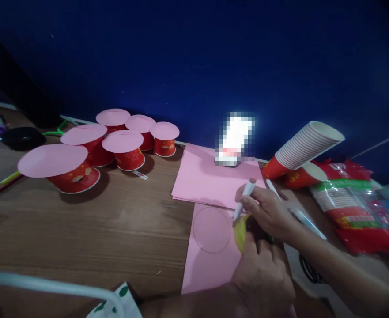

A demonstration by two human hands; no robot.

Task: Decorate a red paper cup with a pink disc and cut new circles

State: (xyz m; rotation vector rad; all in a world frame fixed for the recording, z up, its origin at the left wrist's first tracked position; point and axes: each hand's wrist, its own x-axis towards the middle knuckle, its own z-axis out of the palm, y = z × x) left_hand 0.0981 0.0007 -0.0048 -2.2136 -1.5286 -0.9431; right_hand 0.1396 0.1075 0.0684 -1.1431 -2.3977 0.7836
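My right hand (269,210) grips a white marker pen (243,199), its tip down on a pink paper sheet (207,260) that lies in front of me. A pencilled circle (211,229) is drawn on that sheet. My left hand (263,276) is closed on a round yellow object (239,232) pressed onto the sheet right beside the pen tip. Much of that object is hidden under my fingers.
A stack of pink paper (210,176) lies behind the sheet, with a blurred phone (234,139) on it. Several upturned red cups topped with pink discs (81,154) stand at left. A tilted stack of paper cups (300,148) and packaged cups (353,203) lie right.
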